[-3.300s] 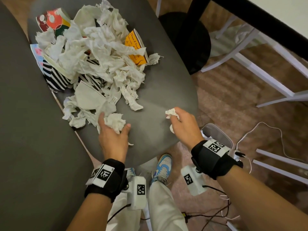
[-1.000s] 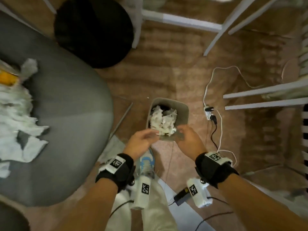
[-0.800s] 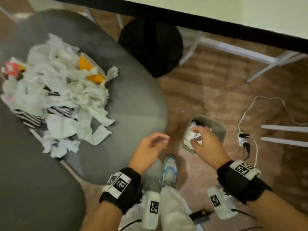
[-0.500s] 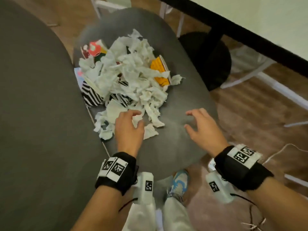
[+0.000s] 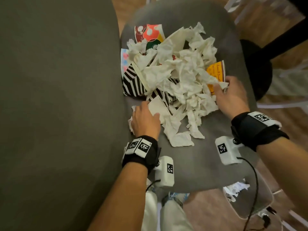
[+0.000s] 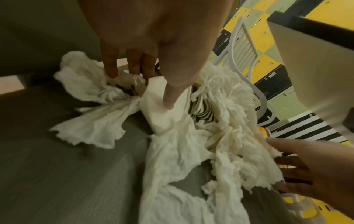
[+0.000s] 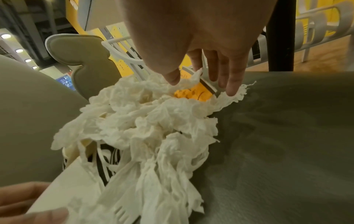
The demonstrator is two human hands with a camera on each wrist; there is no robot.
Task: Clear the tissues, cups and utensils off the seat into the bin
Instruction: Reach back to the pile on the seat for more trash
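Observation:
A heap of crumpled white tissues (image 5: 181,84) lies on the grey seat (image 5: 200,155), over a black-and-white striped cup (image 5: 133,80), a spotted colourful cup (image 5: 148,34) and an orange cup (image 5: 216,72). My left hand (image 5: 145,117) rests on the heap's near-left edge; its straight fingers touch the tissues (image 6: 91,84) and its thumb lies on a flat white piece (image 6: 157,115). My right hand (image 5: 225,90) reaches the heap's right edge, fingers straight, touching tissue beside the orange cup (image 7: 193,94). A white plastic fork (image 7: 122,212) shows among the tissues.
The grey bin (image 5: 250,204) stands on the floor under the seat's near-right edge, with tissue (image 5: 236,189) inside. A large grey cushion (image 5: 58,97) fills the left. A black round table base (image 5: 256,69) and white chair legs stand to the right. A black cable (image 5: 255,189) crosses the bin.
Both hands came back from the bin to the seat. Since half a second ago the right hand has moved forward to the heap's right edge; the left stays at its near-left edge.

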